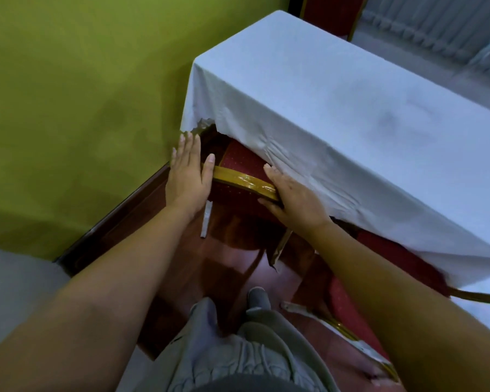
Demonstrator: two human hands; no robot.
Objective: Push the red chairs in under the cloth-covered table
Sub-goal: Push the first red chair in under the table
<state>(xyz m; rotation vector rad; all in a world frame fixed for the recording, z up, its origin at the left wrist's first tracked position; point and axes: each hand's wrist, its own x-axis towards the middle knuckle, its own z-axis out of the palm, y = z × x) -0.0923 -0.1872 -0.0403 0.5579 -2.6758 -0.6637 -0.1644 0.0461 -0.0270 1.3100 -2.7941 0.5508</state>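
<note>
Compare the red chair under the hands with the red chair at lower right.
The left hand and right hand rest on the first chair; none touches the second chair. The first sits by the green wall; the second is nearer the camera. Both are red, gold-framed.

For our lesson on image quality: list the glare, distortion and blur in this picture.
Head view: glare streaks the gold chair rail and the glossy floor; wide-angle stretch swells the forearms at the bottom; the top right corner beyond the table is blurred.
</note>
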